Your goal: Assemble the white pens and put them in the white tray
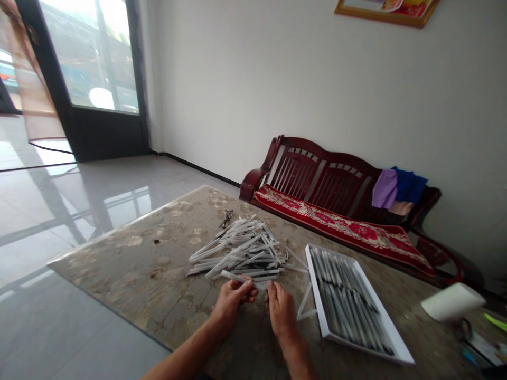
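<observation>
Over the patterned tabletop (114,264), as the head view is showing it, two bare hands are working close together. The left hand (234,301) is pinching a slim pale tube (230,275) firmly between thumb and fingers, leaving hardly any gap. The right hand (282,311) is keeping its fingers narrow and bent at the tube's other end; whether they are gripping it or only touching it, I am not able to tell.

The tube is lying aslant between the hands, just on the near side of the heap (241,248). It is looking whitish and partly see-through, with one end sticking out past the left thumb.

Counting up, I am finding one tube in hand and one heap of similar white, grey and dark-tipped sticks, too tangled to number. One white box (317,290) is sitting to the right, holding many more in two rows, too blurred to count. Two loose sticks (304,299) are resting beside its left wall. One white roll (452,302) is lying farther right, and one red bench (304,169) is standing behind.
</observation>
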